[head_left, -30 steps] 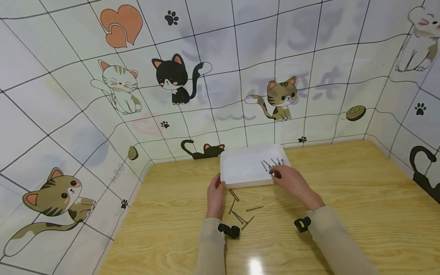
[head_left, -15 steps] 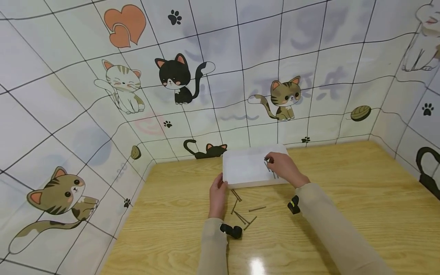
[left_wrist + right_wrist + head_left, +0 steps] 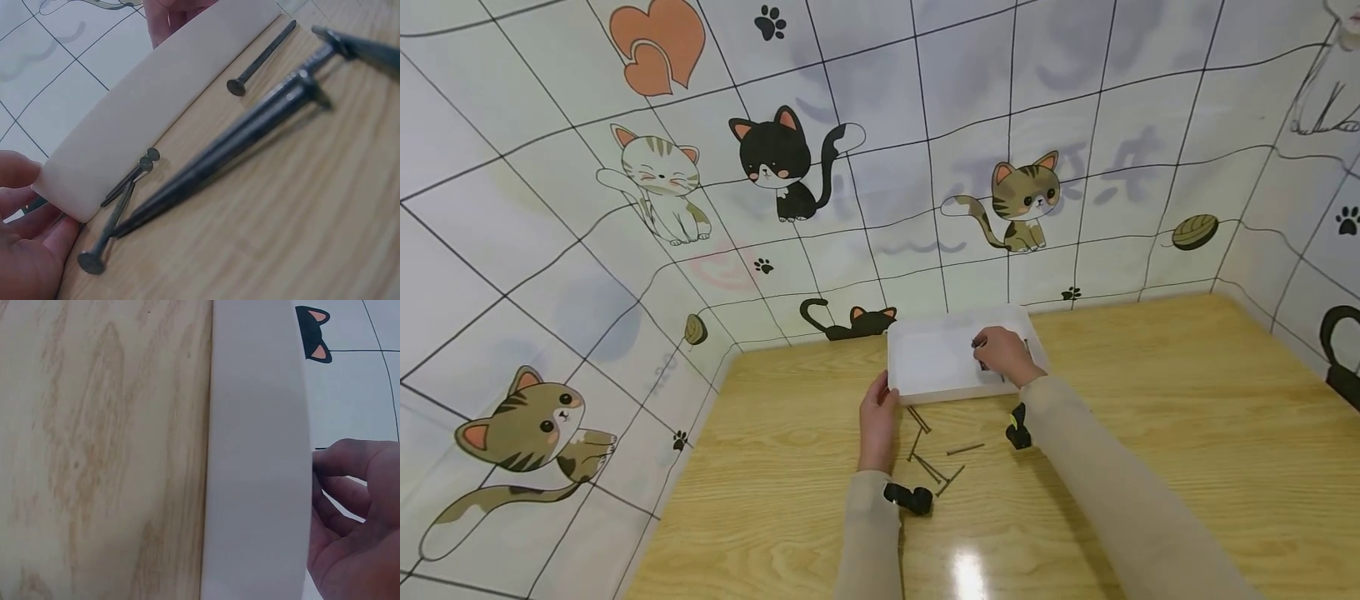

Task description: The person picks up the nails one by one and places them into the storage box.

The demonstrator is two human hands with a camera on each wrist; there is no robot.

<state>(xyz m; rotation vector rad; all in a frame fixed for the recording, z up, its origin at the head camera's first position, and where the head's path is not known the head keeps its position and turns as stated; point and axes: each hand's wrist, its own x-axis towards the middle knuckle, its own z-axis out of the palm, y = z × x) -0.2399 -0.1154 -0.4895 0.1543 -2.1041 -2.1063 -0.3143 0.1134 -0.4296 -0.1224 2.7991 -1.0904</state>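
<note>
A shallow white tray [image 3: 925, 358] stands near the back wall. At its front left corner, my left hand [image 3: 878, 421] grips the tray, thumb at the rim and fingers around the side. My right hand [image 3: 1006, 354] is over the tray's right half with curled fingers, pinching a dark nail [image 3: 977, 342] whose end pokes out at the fingertips. A nail [image 3: 1027, 344] in the tray shows behind that hand; other nails are mostly covered by it. On the table in front of the tray lie several loose nails [image 3: 930, 468], seen close up as dark nails [image 3: 219, 153] in the left wrist view.
The wooden table [image 3: 775, 500] runs up to a tiled wall [image 3: 910, 192] printed with cartoon cats. A second wall borders the table's left side and another its right. Black wrist cameras [image 3: 908, 498] sit at both sleeves.
My right hand has moved left and farther into the tray, now covering most of the nails that were fanned out there. My left hand keeps its hold on the corner.
</note>
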